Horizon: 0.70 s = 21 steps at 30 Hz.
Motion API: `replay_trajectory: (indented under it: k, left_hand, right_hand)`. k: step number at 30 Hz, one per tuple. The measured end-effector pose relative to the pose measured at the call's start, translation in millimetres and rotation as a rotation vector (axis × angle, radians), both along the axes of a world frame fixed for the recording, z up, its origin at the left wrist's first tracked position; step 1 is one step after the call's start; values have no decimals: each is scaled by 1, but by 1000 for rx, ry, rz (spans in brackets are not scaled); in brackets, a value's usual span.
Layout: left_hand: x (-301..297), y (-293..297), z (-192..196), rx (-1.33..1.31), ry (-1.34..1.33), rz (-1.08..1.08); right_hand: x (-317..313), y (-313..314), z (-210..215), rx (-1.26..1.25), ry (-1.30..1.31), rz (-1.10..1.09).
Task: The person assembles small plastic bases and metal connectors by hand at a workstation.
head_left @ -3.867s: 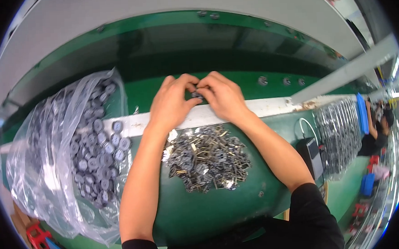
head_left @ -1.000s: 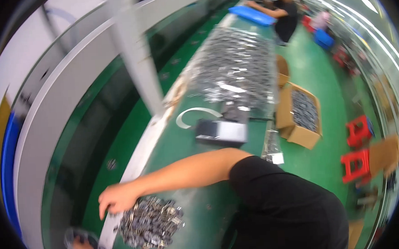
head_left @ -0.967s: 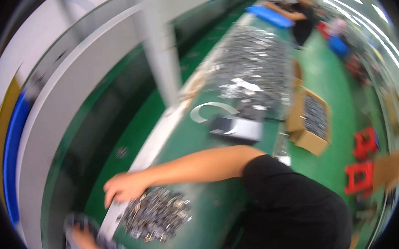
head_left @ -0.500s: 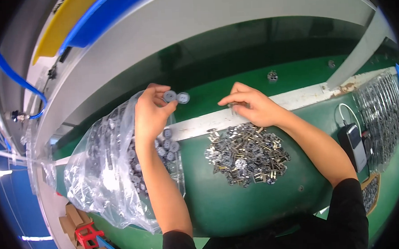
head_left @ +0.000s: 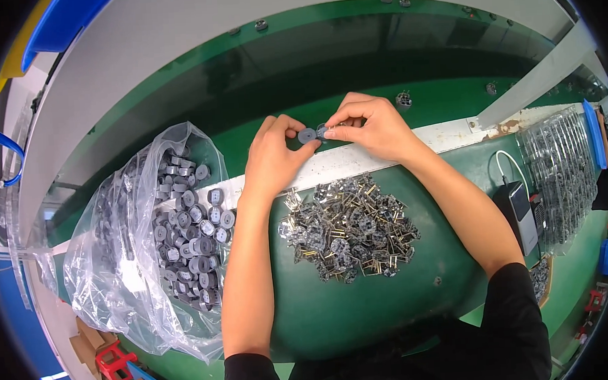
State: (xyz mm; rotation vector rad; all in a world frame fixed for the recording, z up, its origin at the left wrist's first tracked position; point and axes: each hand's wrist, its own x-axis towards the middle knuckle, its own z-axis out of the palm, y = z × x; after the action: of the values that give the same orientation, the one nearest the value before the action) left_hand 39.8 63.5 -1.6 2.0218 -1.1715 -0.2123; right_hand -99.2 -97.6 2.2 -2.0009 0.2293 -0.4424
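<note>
Head view: both hands meet just above the centre of the frame, over a pale strip (head_left: 453,144) that runs across the green work surface (head_left: 365,310). The left hand (head_left: 275,157) pinches a small round grey disc (head_left: 307,135) between thumb and forefinger, fingertips closed on its rim. The right hand (head_left: 376,128) grasps a second small grey part (head_left: 323,131) right beside that disc; its fingers curl tight around it, so most of the part is hidden. The two pieces sit touching or nearly so, though which one cannot be told.

Below the hands, in the centre of the frame, lies a loose heap of small metal parts with pins (head_left: 351,229) on the green surface, between the two forearms. At centre left a clear plastic bag (head_left: 115,269) lies open, full of grey round parts (head_left: 189,230) like the one in the left hand; its mouth reaches close to the left wrist.

At the right of the frame a dark phone-like device (head_left: 518,210) with a white cable (head_left: 499,166) rests on the surface, and beyond it are clear trays of parts (head_left: 564,169). At lower left, a red stool (head_left: 113,358) and cardboard boxes (head_left: 85,336) stand on the floor.
</note>
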Motion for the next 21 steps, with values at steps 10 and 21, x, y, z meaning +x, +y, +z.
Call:
replay_trajectory:
  k: [10,21]
  left_hand:
    - [-2,-3,8,72,39,-24]
    - [-2,-2,0,-58,-24,-37]
  right_hand:
    - [11,-1,-7,-99,-3,-105]
    - [13,4,-5,-292,47,-107]
